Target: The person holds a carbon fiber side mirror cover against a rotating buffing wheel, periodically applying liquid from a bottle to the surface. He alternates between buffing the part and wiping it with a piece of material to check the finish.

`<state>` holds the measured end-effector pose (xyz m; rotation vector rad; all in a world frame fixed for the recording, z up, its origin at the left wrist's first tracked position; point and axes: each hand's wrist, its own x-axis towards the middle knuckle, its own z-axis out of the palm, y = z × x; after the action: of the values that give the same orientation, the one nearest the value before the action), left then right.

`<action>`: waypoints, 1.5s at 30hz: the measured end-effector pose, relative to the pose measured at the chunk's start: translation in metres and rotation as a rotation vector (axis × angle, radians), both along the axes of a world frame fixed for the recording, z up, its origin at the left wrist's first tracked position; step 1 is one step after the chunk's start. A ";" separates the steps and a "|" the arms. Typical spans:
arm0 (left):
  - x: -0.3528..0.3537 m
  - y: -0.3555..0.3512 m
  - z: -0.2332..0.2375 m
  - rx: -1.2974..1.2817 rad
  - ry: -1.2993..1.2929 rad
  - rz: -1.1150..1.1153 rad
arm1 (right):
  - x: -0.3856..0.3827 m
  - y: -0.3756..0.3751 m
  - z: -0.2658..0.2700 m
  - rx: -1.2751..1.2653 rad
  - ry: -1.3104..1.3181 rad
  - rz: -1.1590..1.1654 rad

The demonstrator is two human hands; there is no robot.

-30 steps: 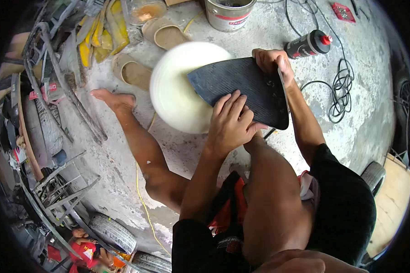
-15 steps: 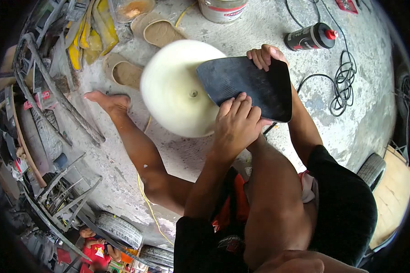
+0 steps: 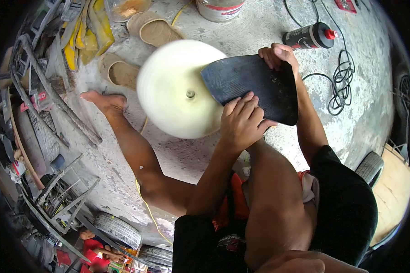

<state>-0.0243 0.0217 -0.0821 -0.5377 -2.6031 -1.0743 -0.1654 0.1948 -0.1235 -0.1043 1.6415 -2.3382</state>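
Bare floor opens to the right of the dark panel, reaching a coiled black cable; the far side is tighter, with a bottle just beyond the right hand, and two tan clogs crowd the far-left rim of the pale round disc. The panel's pointed end overlaps the disc's right side; contact beneath cannot be seen. The right hand grasps its far edge, while the left hand grips the near edge, fingers laid across the face. Curved and roughly triangular, the panel carries fine scuff lines toward its tip. Compared with one second ago, it covers less of the disc, and the hub now shows.
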 end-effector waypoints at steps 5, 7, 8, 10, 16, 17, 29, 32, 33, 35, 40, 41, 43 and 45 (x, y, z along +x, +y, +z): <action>0.016 -0.011 0.017 -0.122 -0.016 0.098 | -0.003 -0.030 0.003 -0.122 0.032 0.102; 0.018 -0.015 0.023 -0.142 -0.026 0.112 | -0.003 -0.038 0.004 -0.141 0.030 0.125; 0.019 -0.016 0.025 -0.159 -0.035 0.124 | -0.003 -0.041 0.006 -0.153 0.032 0.134; 0.018 -0.016 0.023 -0.151 -0.013 0.128 | -0.003 -0.043 0.005 -0.166 0.035 0.144; 0.008 -0.007 0.019 -0.120 0.003 0.096 | -0.008 -0.027 -0.014 -0.181 0.003 0.133; 0.006 -0.004 0.018 -0.120 -0.012 0.080 | -0.008 -0.023 -0.020 -0.224 -0.016 0.124; -0.017 0.022 0.035 -0.197 -0.346 -0.101 | 0.008 -0.011 -0.056 -0.557 -0.146 0.106; -0.026 0.027 0.070 -0.140 -0.108 -0.037 | 0.017 -0.011 -0.010 -0.764 -0.218 0.061; -0.024 0.030 0.084 -0.071 0.224 0.064 | 0.015 -0.001 -0.009 -0.912 -0.227 0.138; -0.015 0.019 0.106 0.078 0.292 0.040 | 0.031 0.007 0.001 -1.072 -0.391 -0.091; -0.012 0.001 0.085 0.449 0.261 0.153 | 0.051 0.014 0.030 -1.654 -0.693 -0.352; -0.008 -0.006 0.083 0.387 0.202 0.124 | 0.054 0.010 0.028 -1.701 -0.659 -0.234; 0.000 -0.009 0.078 0.413 0.180 0.097 | 0.054 -0.013 0.040 -1.920 -0.498 0.100; 0.006 -0.010 0.075 0.398 0.126 0.074 | 0.060 -0.026 0.047 -2.019 -0.516 0.066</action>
<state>-0.0186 0.0117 -0.0073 -0.3961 -2.1999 -1.4338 -0.1059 0.1686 -0.0770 0.0601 -1.1892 -2.5017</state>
